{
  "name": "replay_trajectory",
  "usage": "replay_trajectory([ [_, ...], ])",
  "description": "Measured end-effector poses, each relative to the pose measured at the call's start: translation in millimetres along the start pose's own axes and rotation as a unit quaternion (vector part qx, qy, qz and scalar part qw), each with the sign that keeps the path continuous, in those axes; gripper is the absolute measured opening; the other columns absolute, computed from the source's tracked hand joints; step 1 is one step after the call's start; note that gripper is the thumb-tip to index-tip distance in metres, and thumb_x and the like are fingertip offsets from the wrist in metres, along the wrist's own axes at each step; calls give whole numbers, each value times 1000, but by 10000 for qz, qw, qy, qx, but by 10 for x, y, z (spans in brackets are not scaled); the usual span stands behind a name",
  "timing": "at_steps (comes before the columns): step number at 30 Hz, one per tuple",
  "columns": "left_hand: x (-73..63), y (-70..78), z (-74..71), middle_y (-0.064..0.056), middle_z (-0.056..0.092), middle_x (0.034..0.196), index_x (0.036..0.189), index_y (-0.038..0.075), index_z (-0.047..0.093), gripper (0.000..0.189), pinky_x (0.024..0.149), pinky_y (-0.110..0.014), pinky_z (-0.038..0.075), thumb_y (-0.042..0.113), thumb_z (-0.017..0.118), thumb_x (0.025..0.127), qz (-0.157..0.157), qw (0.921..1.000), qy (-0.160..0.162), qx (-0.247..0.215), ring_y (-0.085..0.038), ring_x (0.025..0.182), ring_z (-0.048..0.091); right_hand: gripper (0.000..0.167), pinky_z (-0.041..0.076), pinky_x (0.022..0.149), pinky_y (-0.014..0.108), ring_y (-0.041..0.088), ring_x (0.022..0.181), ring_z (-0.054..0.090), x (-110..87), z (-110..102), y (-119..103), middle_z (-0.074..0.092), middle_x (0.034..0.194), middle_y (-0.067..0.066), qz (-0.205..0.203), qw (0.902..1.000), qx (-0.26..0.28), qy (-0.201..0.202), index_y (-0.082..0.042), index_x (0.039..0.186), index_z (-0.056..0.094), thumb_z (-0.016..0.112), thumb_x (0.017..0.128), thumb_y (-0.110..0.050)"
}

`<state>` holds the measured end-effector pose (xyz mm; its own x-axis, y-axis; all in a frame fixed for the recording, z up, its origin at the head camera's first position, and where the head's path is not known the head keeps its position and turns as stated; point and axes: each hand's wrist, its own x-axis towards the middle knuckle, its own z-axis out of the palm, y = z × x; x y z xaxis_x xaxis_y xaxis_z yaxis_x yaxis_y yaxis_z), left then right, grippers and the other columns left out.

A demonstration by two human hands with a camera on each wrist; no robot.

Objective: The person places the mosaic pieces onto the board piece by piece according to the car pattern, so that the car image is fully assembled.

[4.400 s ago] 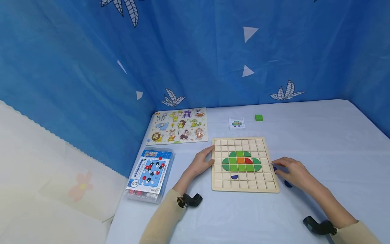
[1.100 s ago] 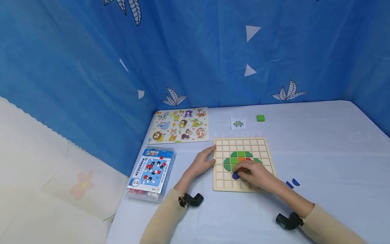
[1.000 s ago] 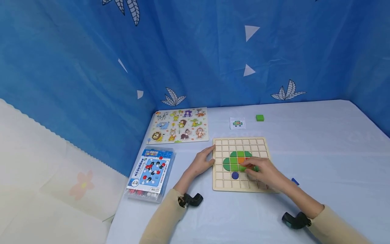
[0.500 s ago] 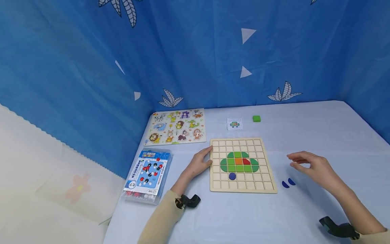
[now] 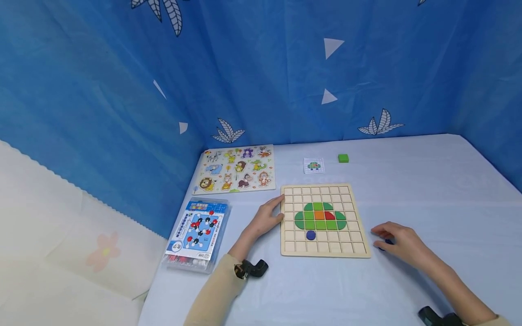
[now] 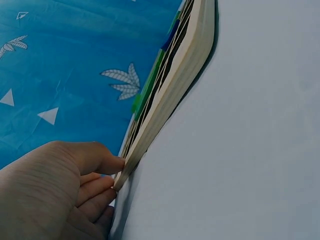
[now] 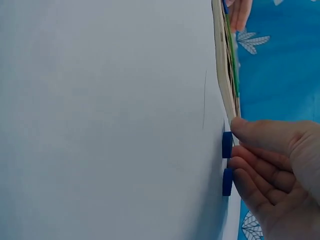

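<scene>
A wooden grid board (image 5: 293, 248) lies on the table with green, orange and red pieces set in its squares. Below them two blue half-circles form a disc (image 5: 311, 235). Against the board's left edge rest the thumb and fingertips of my left hand (image 5: 263, 221). My right hand (image 5: 401, 244) is low over the table, right of the board, its fingers loosely bent. Two loose blue half-circle pieces (image 7: 227, 145) are by its thumb and fingertips in the right wrist view; in the head view the hand partly hides them.
Behind the board lie a small pattern card (image 5: 313, 165) and a green block (image 5: 343, 158). An animal puzzle board (image 5: 234, 170) and a boxed molecule set (image 5: 198, 235) are at the left. A blue curtain (image 5: 277, 72) hangs behind the table.
A second blue half-circle has joined the first on the board, completing a disc. My right hand left the board toward the right, then came down over the loose pieces. My left hand stays put.
</scene>
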<state>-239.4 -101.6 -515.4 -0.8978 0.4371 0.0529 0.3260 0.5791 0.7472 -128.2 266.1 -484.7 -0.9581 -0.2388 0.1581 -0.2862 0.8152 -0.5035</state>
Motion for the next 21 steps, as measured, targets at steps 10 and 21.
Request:
replay_trajectory([
  [10,0,6,-11,-12,38,146,146,7,36,62,111,-35,28,9,59,88,54,10000,-2,-1,-25,135,33,30,55,63,44,32,80,63,-96,-47,42,64,93,15,193,9984,-300,434,4,98,67,78,72,-4],
  [21,-6,13,-15,-13,38,146,146,6,35,62,111,-36,28,10,58,89,70,10000,-25,-7,-26,135,33,27,54,61,43,31,76,62,-170,-50,109,64,87,13,308,9979,-376,439,5,93,67,79,70,-2],
])
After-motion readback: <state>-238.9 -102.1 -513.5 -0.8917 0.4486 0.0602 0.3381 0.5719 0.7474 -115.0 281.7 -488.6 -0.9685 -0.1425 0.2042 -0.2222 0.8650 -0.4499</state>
